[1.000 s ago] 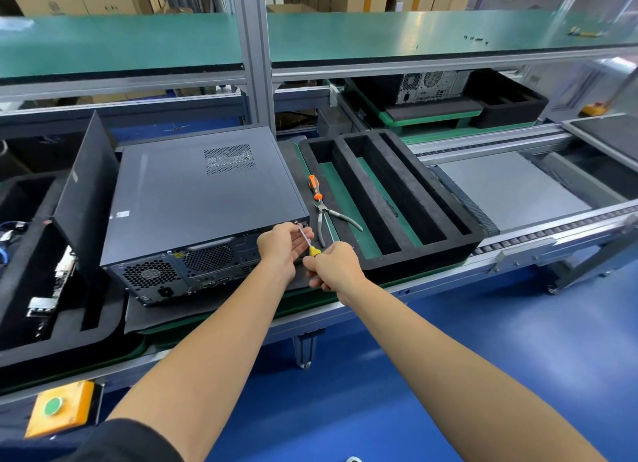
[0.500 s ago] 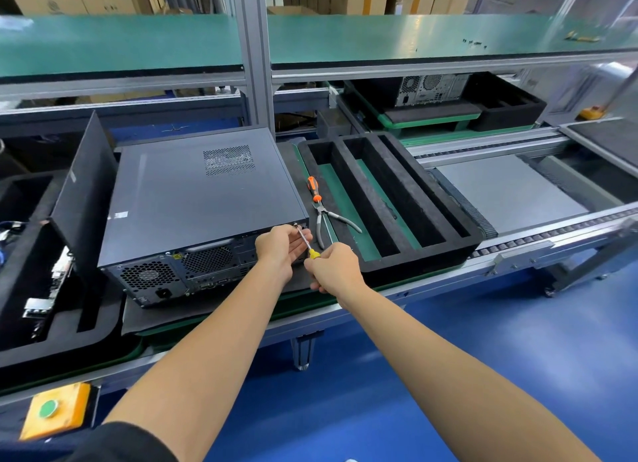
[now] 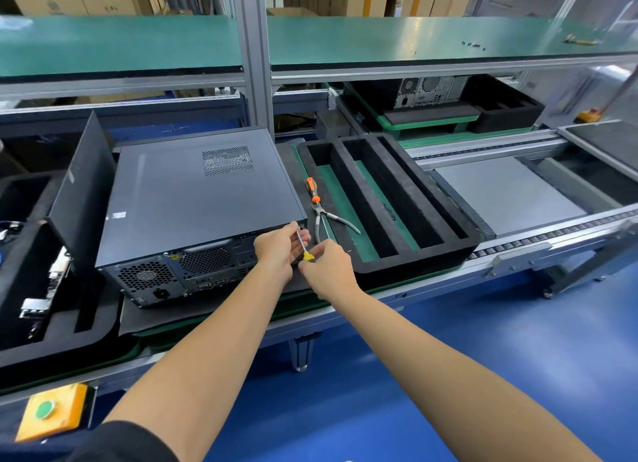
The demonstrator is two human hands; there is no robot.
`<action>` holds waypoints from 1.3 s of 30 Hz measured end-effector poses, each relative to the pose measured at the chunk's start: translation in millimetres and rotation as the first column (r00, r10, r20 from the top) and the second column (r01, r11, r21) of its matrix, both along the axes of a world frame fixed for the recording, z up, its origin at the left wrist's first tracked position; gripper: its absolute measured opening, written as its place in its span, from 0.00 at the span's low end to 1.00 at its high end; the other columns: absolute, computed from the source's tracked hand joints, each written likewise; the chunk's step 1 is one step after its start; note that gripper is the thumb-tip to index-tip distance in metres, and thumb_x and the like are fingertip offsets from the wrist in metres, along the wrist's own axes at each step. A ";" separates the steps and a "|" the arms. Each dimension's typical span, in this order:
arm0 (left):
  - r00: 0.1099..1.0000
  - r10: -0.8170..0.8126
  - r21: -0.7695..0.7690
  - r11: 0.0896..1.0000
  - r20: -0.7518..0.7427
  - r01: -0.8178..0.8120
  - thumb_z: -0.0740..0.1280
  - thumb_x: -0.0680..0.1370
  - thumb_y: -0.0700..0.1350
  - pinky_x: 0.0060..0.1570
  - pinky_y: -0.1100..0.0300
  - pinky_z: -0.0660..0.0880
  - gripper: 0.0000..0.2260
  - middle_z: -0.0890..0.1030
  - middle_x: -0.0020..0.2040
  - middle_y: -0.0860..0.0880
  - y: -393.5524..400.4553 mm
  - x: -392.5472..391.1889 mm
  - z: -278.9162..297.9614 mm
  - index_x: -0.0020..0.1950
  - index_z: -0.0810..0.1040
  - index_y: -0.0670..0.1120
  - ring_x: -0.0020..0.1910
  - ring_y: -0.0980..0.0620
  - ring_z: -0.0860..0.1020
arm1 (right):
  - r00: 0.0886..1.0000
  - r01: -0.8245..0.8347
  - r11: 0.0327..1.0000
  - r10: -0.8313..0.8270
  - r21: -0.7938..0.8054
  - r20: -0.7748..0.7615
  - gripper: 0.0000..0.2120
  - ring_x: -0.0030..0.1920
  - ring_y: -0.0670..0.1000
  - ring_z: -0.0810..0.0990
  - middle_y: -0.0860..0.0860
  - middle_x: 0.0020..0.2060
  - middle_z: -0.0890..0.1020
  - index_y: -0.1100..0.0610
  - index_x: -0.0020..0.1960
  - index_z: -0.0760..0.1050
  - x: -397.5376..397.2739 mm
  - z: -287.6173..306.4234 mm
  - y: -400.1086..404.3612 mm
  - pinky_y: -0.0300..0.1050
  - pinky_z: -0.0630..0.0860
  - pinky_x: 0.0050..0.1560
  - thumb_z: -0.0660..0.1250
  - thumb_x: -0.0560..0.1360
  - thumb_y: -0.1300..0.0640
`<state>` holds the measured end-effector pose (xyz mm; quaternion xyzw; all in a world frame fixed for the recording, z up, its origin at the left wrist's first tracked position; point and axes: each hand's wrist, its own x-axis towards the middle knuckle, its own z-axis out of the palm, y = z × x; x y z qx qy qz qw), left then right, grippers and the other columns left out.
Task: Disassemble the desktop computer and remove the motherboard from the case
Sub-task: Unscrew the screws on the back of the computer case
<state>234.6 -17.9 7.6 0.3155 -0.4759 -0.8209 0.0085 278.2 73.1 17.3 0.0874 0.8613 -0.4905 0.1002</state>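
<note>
- Right hand [image 3: 326, 266] gripping yellow-handled screwdriver [image 3: 303, 246], tip at desktop case [image 3: 200, 202] rear corner
- Left hand [image 3: 279, 249] fingers curled round the shaft

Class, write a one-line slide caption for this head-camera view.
Right hand drives a yellow-handled screwdriver into the computer case rear corner; left hand steadies it.

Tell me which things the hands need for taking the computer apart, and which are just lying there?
Needed now:
computer case
yellow-handled screwdriver
left hand
right hand

Just lying there:
orange-handled screwdriver
pliers
black foam tray
yellow button box
</note>
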 end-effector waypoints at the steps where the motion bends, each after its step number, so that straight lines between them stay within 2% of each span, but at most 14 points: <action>1: 1.000 0.004 0.005 1.000 0.000 -0.004 0.67 0.77 0.37 0.29 0.62 0.79 0.04 0.82 0.36 0.42 0.1 0.6 0.3 0.44 0.78 0.37 0.28 0.52 0.82 | 0.999 0.000 0.996 0.004 0.085 -0.051 0.07 0.41 0.49 0.73 0.48 0.39 0.75 0.55 0.48 0.70 0.4 -2.4 0.5 0.45 0.72 0.38 0.68 0.73 0.60; 3: 1.000 0.005 0.014 1.000 -0.007 -0.005 0.67 0.77 0.38 0.30 0.62 0.79 0.04 0.82 0.37 0.42 0.8 1.8 0.9 0.44 0.78 0.37 0.29 0.52 0.82 | 0.993 0.039 0.989 -0.023 0.141 -0.115 0.10 0.40 0.46 0.71 0.47 0.39 0.75 0.54 0.48 0.70 0.2 -4.9 1.1 0.43 0.68 0.38 0.70 0.71 0.61; 7: 1.000 0.000 0.000 1.000 0.005 0.000 0.69 0.76 0.38 0.31 0.62 0.80 0.04 0.83 0.40 0.41 0.8 2.1 2.1 0.47 0.79 0.37 0.34 0.50 0.82 | 0.998 0.054 0.999 -0.054 0.005 -0.010 0.10 0.44 0.52 0.77 0.51 0.43 0.77 0.56 0.49 0.70 -0.1 -4.2 -0.6 0.48 0.77 0.44 0.69 0.71 0.64; 11: 1.000 0.016 -0.036 0.999 0.012 -0.016 0.67 0.77 0.37 0.29 0.63 0.79 0.05 0.82 0.38 0.41 3.3 -0.2 3.6 0.42 0.78 0.37 0.33 0.50 0.80 | 0.980 0.117 0.969 -0.076 -0.217 0.186 0.05 0.29 0.51 0.73 0.55 0.38 0.76 0.58 0.45 0.70 -0.5 6.6 -1.3 0.39 0.70 0.25 0.61 0.74 0.56; 13: 1.000 0.025 -0.049 0.999 0.017 -0.024 0.67 0.77 0.36 0.30 0.62 0.79 0.06 0.81 0.37 0.40 4.6 -1.2 2.9 0.40 0.78 0.37 0.32 0.49 0.80 | 0.954 0.183 0.938 -0.098 -0.293 0.283 0.10 0.24 0.51 0.71 0.56 0.33 0.75 0.61 0.44 0.73 -3.3 12.4 -1.0 0.37 0.68 0.23 0.57 0.75 0.55; 15: 1.000 0.020 -0.065 0.998 0.023 -0.019 0.66 0.76 0.36 0.30 0.62 0.79 0.05 0.82 0.36 0.41 4.5 -1.9 2.0 0.41 0.78 0.37 0.31 0.50 0.80 | 0.942 0.193 0.927 -0.083 -0.321 0.326 0.12 0.24 0.51 0.70 0.56 0.30 0.75 0.63 0.42 0.74 -5.2 15.8 -0.3 0.38 0.68 0.23 0.55 0.76 0.58; 17: 1.000 0.014 -0.072 0.997 0.028 -0.012 0.66 0.76 0.36 0.28 0.62 0.78 0.04 0.82 0.36 0.41 4.6 -3.3 1.7 0.43 0.78 0.36 0.30 0.50 0.81 | 0.955 0.149 0.943 -0.059 -0.296 0.292 0.10 0.25 0.51 0.72 0.56 0.29 0.76 0.63 0.42 0.75 -5.1 15.6 2.9 0.40 0.70 0.26 0.57 0.76 0.61; 20: 0.999 0.014 -0.070 0.998 0.044 -0.011 0.65 0.77 0.37 0.27 0.63 0.76 0.05 0.83 0.36 0.42 5.4 -4.1 0.1 0.43 0.79 0.37 0.29 0.51 0.82 | 0.991 0.050 0.982 -0.025 -0.185 0.133 0.08 0.28 0.52 0.76 0.55 0.30 0.77 0.59 0.36 0.73 -4.1 10.9 8.1 0.43 0.73 0.27 0.68 0.73 0.60; 25: 0.998 0.039 -0.040 0.999 0.052 -0.037 0.70 0.75 0.39 0.27 0.62 0.77 0.05 0.84 0.35 0.42 6.4 -3.3 -0.8 0.44 0.79 0.37 0.31 0.50 0.83 | 0.996 0.077 0.990 -0.072 -0.115 0.049 0.11 0.41 0.52 0.75 0.56 0.44 0.79 0.55 0.43 0.69 -4.3 6.2 3.9 0.50 0.75 0.42 0.72 0.69 0.62; 28: 0.995 0.066 -0.061 0.996 0.075 -0.061 0.70 0.75 0.38 0.25 0.62 0.76 0.04 0.83 0.35 0.42 7.1 -5.6 0.1 0.43 0.78 0.38 0.29 0.50 0.82 | 0.997 0.059 0.991 -0.052 -0.124 0.059 0.14 0.38 0.50 0.72 0.54 0.43 0.77 0.54 0.42 0.66 -4.6 4.3 3.7 0.45 0.70 0.36 0.71 0.68 0.64; 31: 0.993 0.086 -0.086 0.993 0.080 -0.079 0.69 0.75 0.37 0.25 0.62 0.75 0.04 0.82 0.33 0.42 8.3 -7.7 -0.1 0.42 0.78 0.37 0.27 0.50 0.81 | 0.993 0.052 0.985 -0.032 -0.167 0.118 0.12 0.32 0.51 0.74 0.55 0.39 0.77 0.54 0.42 0.65 -4.3 3.7 2.5 0.45 0.72 0.32 0.67 0.69 0.64; 33: 0.993 0.084 -0.113 0.991 0.079 -0.075 0.68 0.75 0.36 0.25 0.62 0.75 0.05 0.82 0.31 0.42 8.3 -8.3 -0.9 0.40 0.78 0.37 0.26 0.50 0.80 | 0.991 0.033 0.983 -0.009 -0.179 0.132 0.08 0.26 0.49 0.74 0.54 0.35 0.76 0.55 0.41 0.66 -4.5 4.7 1.9 0.43 0.72 0.28 0.66 0.70 0.61; 35: 0.996 0.060 -0.141 0.989 0.066 -0.050 0.67 0.75 0.36 0.25 0.61 0.76 0.06 0.81 0.28 0.43 6.6 -7.4 -1.3 0.38 0.78 0.37 0.25 0.50 0.79 | 0.992 0.002 0.983 0.021 -0.185 0.124 0.06 0.25 0.48 0.72 0.53 0.32 0.75 0.56 0.41 0.69 -4.6 6.3 1.1 0.42 0.70 0.27 0.66 0.72 0.57; 39: 0.999 -0.033 -0.164 0.986 0.031 0.037 0.65 0.74 0.35 0.26 0.62 0.76 0.06 0.80 0.29 0.42 4.5 -3.9 0.1 0.38 0.78 0.36 0.24 0.49 0.78 | 0.987 -0.076 0.989 0.094 -0.129 0.133 0.09 0.24 0.50 0.70 0.53 0.29 0.73 0.56 0.40 0.68 -5.8 2.3 0.0 0.40 0.67 0.25 0.60 0.77 0.54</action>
